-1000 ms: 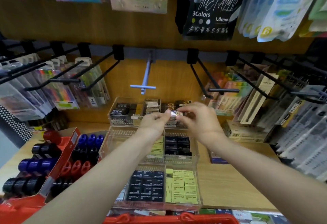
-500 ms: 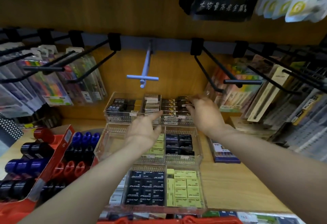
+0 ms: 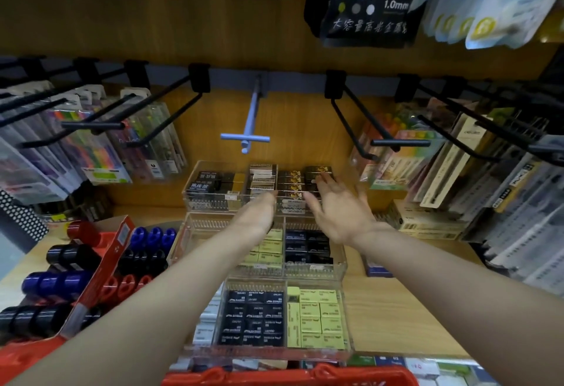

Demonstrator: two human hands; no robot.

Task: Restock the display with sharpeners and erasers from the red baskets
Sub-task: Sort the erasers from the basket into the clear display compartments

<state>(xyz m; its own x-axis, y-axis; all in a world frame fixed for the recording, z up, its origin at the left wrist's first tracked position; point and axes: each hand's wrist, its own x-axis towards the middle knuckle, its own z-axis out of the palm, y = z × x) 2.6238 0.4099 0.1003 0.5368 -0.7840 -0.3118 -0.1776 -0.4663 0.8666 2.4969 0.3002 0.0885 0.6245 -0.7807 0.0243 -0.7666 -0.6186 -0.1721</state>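
A clear three-tier display (image 3: 340, 260) holds black and yellow boxed erasers. The top tier (image 3: 190, 185) has black erasers at left, cream-labelled ones in the middle and dark gold-printed erasers (image 3: 291, 182) at right. My right hand (image 3: 337, 210) is spread open over the top tier's right side, fingertips touching the dark erasers. My left hand (image 3: 258, 213) hovers at the top tier's front edge, fingers together, with nothing visible in it. A red basket's rim (image 3: 290, 376) shows at the bottom edge.
A red carton (image 3: 100, 266) of black, blue and red cylindrical items stands at left. Black peg hooks (image 3: 354, 120) and a pale blue hook (image 3: 251, 123) jut out overhead. Pen packs hang at both sides. Flat boxes (image 3: 427, 220) lie to the right on the wooden shelf.
One second ago both hands pinched a small eraser together above the top tier. Now the hands are apart, the right has reached to the back right row, and the eraser is no longer held.
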